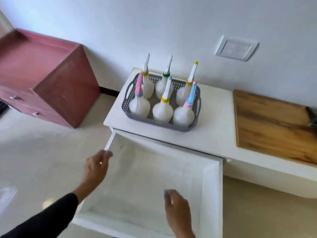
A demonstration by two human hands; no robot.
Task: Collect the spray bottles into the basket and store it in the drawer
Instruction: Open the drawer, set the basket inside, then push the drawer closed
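A grey perforated basket [127,98] stands on the white cabinet top [212,127] and holds several white spray bottles [162,110] with coloured collars, all upright. Below it the white drawer [211,182] is pulled out and its inside is bare. My left hand [97,167] hovers at the drawer's left side wall, fingers loosely curled and holding nothing. My right hand [178,212] hangs over the drawer's near part, fingers apart and holding nothing. Both hands are well below the basket.
A wooden board [271,127] lies on the counter to the right of the basket. A pink chest of drawers [51,79] stands on the floor at the left. A wall socket plate [236,48] sits above the counter.
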